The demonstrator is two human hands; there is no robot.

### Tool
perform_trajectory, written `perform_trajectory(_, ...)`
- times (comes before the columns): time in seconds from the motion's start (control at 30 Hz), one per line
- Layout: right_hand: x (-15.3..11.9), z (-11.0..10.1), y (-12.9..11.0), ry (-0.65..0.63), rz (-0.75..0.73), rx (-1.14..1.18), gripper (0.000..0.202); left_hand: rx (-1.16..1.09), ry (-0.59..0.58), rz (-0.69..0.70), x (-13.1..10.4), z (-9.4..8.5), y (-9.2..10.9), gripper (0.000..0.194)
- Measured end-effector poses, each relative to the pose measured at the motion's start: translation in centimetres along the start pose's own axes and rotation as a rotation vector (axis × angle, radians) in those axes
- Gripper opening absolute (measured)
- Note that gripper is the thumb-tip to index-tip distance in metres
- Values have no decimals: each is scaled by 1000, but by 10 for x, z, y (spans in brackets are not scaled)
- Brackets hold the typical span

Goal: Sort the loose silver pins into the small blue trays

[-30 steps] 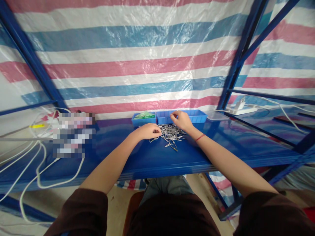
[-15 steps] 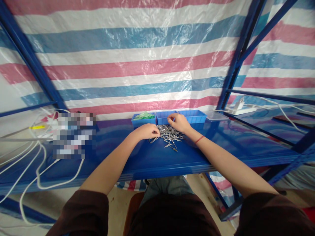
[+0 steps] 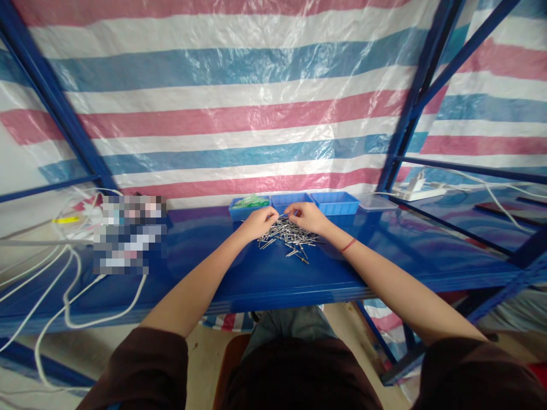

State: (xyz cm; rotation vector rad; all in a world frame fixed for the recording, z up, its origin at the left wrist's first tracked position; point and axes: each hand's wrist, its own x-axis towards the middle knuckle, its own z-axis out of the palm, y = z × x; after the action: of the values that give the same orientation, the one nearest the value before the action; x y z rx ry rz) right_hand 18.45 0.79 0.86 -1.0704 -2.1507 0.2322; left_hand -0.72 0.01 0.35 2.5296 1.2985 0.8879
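Observation:
A loose heap of thin silvery pop rivets [image 3: 289, 233] lies on the blue tabletop between my hands. My left hand [image 3: 258, 222] hovers at the heap's left edge, its thumb and fingers pinched together. Facing it, my right hand [image 3: 309, 217] is held over the back right of the heap with curled fingers, its tips close to those of the left. What either pinch holds is too small to make out. Behind the hands stand a left blue bin [image 3: 237, 214] with green plastic in it, a middle blue bin [image 3: 290, 199] and a right blue bin [image 3: 342, 208].
White cables [image 3: 70, 302] and a blurred-out pile [image 3: 128, 233] occupy the table's left side. A clear plastic lid [image 3: 378, 202] lies right of the bins. Further right is a white power strip [image 3: 423, 192]. Blue metal posts [image 3: 404, 131] frame a striped plastic sheet [image 3: 239, 119].
My left hand has risen slightly from the heap, away from me. My right hand has come down and left from the middle bin, so both hands' fingertips are closer together.

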Motion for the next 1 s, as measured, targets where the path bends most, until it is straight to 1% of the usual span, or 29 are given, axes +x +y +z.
perform_trajectory(0.07, 0, 2, -4, -31, 0, 116, 22, -136, 64, -38, 3, 4, -3, 20)
perform_trajectory(0.13, -1, 3, -8, -17, 12, 227, 18, -244, 95, -58, 6, 8, -5, 19)
perform_trajectory(0.27, 0, 7, -10, 36, 38, 412, 26, -401, 115, -63, 8, 14, -8, 19)
perform_trajectory(0.4, 3, 9, -4, 86, 35, 474, 26, -511, 91, -67, 7, 16, -3, 21)
perform_trajectory(0.47, 3, 9, -2, 112, 24, 437, 24, -524, 83, -57, 6, 17, -2, 22)
perform_trajectory(0.57, 0, 6, -7, 145, -32, 296, 22, -499, 78, -27, 6, 19, -3, 23)
perform_trajectory(0.67, -4, -1, -17, 132, -182, 129, 18, -504, 83, -16, 7, 21, -7, 22)
perform_trajectory(0.77, -7, -6, -21, 134, -308, 35, 18, -503, 124, -23, 8, 19, -9, 22)
perform_trajectory(0.9, -7, -9, -15, 183, -326, -18, 18, -423, 213, -31, 7, 12, -5, 20)
perform_trajectory(1.0, -5, -8, -9, 179, -302, -51, 19, -373, 248, -21, 6, 10, -1, 19)
